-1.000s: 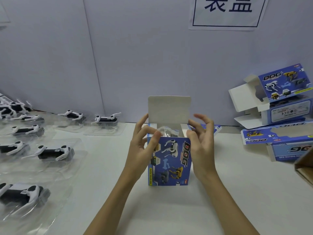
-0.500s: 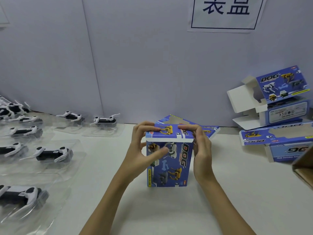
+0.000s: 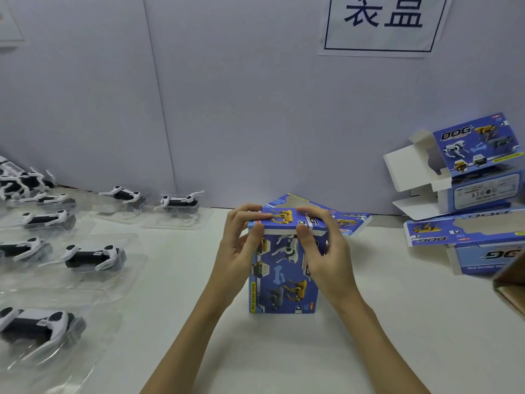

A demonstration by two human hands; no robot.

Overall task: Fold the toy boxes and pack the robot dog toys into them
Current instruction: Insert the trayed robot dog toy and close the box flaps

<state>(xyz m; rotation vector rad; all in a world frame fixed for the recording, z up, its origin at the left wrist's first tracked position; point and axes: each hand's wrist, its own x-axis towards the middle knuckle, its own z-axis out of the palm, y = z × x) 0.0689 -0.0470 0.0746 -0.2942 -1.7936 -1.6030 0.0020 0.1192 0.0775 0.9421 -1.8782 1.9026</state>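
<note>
Head cam: blue toy box (image 3: 284, 268) stands upright at frame centre on the table (image 3: 369, 322), long axis vertical, printed front facing the camera. Left hand (image 3: 241, 245) and right hand (image 3: 321, 251) both pinch its top lid edge.

Single head-worn wide-angle view, looking forward and down from close above the white table (image 3: 369, 322), forearms entering from the bottom edge, wall (image 3: 227, 95) filling the upper half of the frame, edges bowed by the lens.
</note>
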